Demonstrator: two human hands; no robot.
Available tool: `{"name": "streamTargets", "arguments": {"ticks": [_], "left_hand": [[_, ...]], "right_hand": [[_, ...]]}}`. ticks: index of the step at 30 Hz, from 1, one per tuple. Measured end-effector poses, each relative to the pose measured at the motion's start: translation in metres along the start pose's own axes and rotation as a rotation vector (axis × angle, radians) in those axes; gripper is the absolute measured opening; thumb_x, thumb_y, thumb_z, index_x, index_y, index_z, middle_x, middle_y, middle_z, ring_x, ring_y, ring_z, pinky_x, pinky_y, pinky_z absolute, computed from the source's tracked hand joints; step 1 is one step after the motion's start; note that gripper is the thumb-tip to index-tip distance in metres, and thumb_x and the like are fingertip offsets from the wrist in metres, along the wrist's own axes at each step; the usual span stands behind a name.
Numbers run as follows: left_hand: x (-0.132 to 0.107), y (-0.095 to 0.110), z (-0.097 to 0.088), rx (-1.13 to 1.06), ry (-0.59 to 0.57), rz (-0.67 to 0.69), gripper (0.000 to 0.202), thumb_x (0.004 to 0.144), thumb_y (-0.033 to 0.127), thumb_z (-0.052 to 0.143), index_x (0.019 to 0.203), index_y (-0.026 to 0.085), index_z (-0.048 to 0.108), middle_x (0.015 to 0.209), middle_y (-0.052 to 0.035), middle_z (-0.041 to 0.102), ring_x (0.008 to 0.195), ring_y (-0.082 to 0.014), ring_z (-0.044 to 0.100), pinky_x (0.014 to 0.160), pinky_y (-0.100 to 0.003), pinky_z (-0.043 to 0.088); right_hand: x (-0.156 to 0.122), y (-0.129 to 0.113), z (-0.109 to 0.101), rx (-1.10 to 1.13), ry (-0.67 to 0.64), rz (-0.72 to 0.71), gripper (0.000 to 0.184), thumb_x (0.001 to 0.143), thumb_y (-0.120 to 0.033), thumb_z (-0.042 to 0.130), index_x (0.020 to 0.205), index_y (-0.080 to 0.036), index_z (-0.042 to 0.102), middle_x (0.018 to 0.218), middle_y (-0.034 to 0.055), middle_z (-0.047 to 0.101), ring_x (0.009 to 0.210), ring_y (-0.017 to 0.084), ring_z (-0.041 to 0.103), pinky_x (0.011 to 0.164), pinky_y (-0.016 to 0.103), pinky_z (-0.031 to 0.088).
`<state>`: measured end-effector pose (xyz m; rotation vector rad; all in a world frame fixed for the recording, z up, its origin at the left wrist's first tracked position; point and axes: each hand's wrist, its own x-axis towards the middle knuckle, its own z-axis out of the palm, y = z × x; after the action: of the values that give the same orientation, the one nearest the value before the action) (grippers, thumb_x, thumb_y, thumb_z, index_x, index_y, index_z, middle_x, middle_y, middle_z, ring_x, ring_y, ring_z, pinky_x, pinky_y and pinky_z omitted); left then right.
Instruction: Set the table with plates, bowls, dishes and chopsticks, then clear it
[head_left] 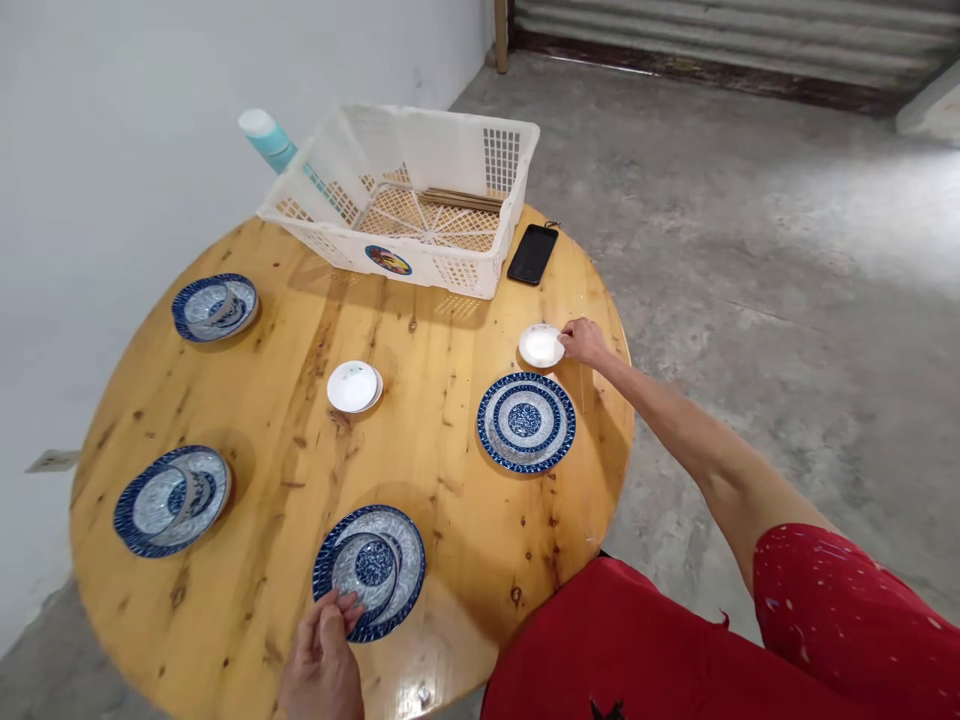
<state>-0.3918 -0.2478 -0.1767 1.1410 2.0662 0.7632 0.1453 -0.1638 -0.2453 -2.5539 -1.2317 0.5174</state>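
My right hand (583,341) reaches across the round wooden table (450,470) and pinches the rim of a small white saucer (540,346), just beyond a blue patterned plate (526,421). My left hand (324,660) rests at the near edge, fingers curled onto the rim of a blue plate with a small bowl in it (369,570). A stack of white saucers (354,387) sits at the table's middle.
Two more blue plates with bowls sit on the left, one near (172,499) and one far (215,306). A white plastic basket (409,195) stands at the back, a teal bottle (268,138) behind it, a black phone (532,253) beside it. Concrete floor lies to the right.
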Motion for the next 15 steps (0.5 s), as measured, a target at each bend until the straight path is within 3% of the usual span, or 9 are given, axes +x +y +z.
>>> {"name": "streamTargets", "arguments": {"ticks": [15], "left_hand": [[-0.005,-0.026,0.002,0.020,-0.013,0.019,0.040,0.080,0.053,0.058,0.102,0.021,0.069,0.085,-0.0014,0.074,0.073,-0.0194,0.070,0.077,-0.033,0.058]], "right_hand": [[0.003,-0.007,-0.001,-0.058,0.018,-0.028,0.033,0.081,-0.016,0.048,0.096,-0.013,0.078,0.095,0.0140,0.076,0.090,0.025,0.067,0.078,0.029,0.047]]}}
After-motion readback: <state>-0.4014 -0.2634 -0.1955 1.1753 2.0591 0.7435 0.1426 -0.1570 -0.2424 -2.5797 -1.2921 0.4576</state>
